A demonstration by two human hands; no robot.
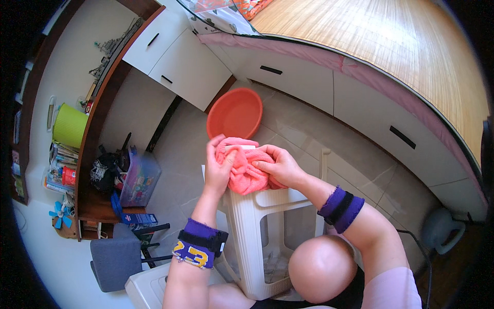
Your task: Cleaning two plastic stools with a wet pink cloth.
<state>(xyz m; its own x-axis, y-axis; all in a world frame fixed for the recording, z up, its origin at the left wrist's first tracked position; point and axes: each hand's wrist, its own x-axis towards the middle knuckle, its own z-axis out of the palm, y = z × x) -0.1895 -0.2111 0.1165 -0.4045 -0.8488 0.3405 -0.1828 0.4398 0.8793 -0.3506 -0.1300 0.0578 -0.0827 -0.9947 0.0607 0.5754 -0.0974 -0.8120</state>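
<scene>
A bunched coral-pink fluffy cloth with a white tag is held between both hands, above the end of a cream plastic stool. My left hand grips its left side, thumb on top and fingers behind it. My right hand pinches the right side between thumb and fingers. Purple bands with black straps circle both forearms. Just beyond the cloth, an orange plastic basin stands on the tiled floor; the cloth and left fingers overlap its near rim in view.
White drawers run under a bed with a bamboo mat. Left are a desk with a green bin, a clear storage box and a grey chair. A jug-like container and black cable lie right.
</scene>
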